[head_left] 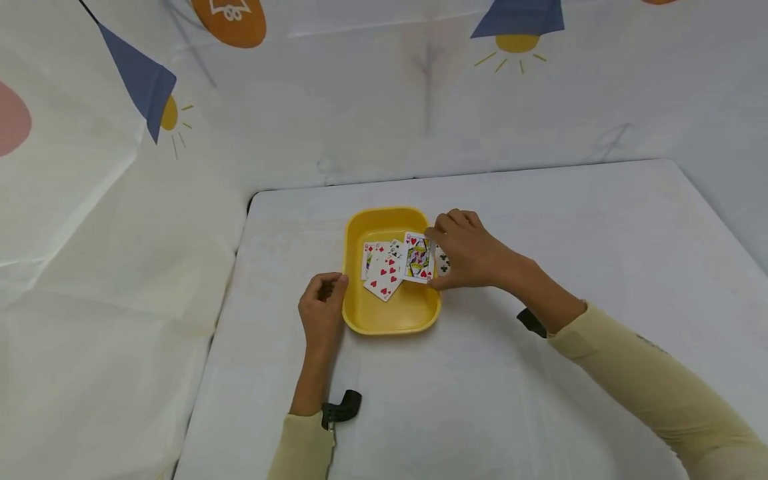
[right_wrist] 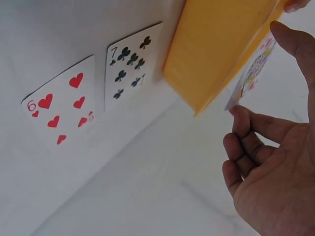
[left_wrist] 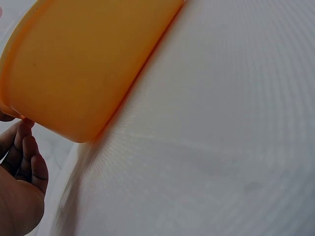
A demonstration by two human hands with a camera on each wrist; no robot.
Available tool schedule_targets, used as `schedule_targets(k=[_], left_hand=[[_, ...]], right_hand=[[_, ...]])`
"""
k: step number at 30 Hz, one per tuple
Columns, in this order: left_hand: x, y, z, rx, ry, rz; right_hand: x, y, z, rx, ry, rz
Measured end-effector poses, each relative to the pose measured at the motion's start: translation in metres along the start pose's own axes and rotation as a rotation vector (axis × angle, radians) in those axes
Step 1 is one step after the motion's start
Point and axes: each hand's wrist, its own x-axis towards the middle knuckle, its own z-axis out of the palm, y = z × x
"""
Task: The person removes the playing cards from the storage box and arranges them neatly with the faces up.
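Observation:
My right hand (head_left: 471,250) pinches a queen of hearts playing card (head_left: 417,258) by its edges, over the right side of a yellow tray (head_left: 393,325). In the right wrist view the queen (right_wrist: 256,69) is between thumb and fingers. My left hand (head_left: 323,307) pinches the tray's left rim; in the left wrist view its fingers (left_wrist: 28,152) curl at the rim. Inside the tray several cards overlap, with a hearts card (head_left: 384,277) on top. On the table right of the tray lie a seven of clubs (right_wrist: 130,66) and a six of hearts (right_wrist: 64,103).
A white-covered table (head_left: 570,373) bears the tray near its back edge. White curtains with printed blue lamps (head_left: 141,77) and orange shapes (head_left: 234,20) stand behind and at the left. Black wrist straps (head_left: 343,408) sit at the sleeves.

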Motion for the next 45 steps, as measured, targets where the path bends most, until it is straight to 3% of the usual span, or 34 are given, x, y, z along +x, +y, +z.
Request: schedule_targets(k=[12,45], left_hand=[[0.000,-0.002,-0.003,0.004,0.008,0.014],[0.003,-0.006,-0.003,-0.054,-0.007,0.051]], right_hand=[[-0.013,0.024,-0.003,0.003,0.038,-0.041],[-0.051,0.082,0.003,-0.006,0.008,0.041]])
